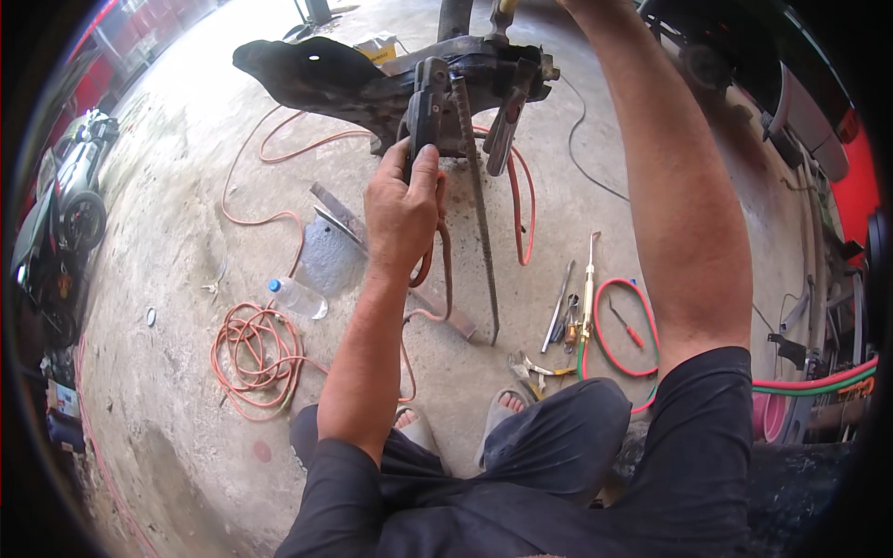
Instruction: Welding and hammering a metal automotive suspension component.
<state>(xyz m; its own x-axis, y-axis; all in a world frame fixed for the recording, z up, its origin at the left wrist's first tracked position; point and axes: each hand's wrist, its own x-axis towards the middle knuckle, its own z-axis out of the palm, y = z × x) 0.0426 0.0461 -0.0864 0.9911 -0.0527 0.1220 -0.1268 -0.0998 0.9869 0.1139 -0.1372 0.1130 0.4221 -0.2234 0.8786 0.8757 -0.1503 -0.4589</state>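
Observation:
My left hand [402,200] is wrapped round a black tool [426,98] with orange cable hanging below it, held upright against a dark, worn metal part [326,79] at the top of the view. Locking pliers [507,126] hang from the part's right side, and a long ribbed bar [473,186] slants down beside the tool. My right arm reaches up past the part; my right hand [577,5] is mostly cut off by the top edge, near a yellowish handle [505,11], so its fingers are hidden.
Coiled orange hose [256,353], a water bottle [298,296] and steel offcuts [446,312] lie on the concrete floor. A brass torch [588,307], red-green hoses, screwdriver [625,321] and pliers [535,372] lie near my feet. A motorcycle [79,209] stands left; assorted metal parts crowd the right.

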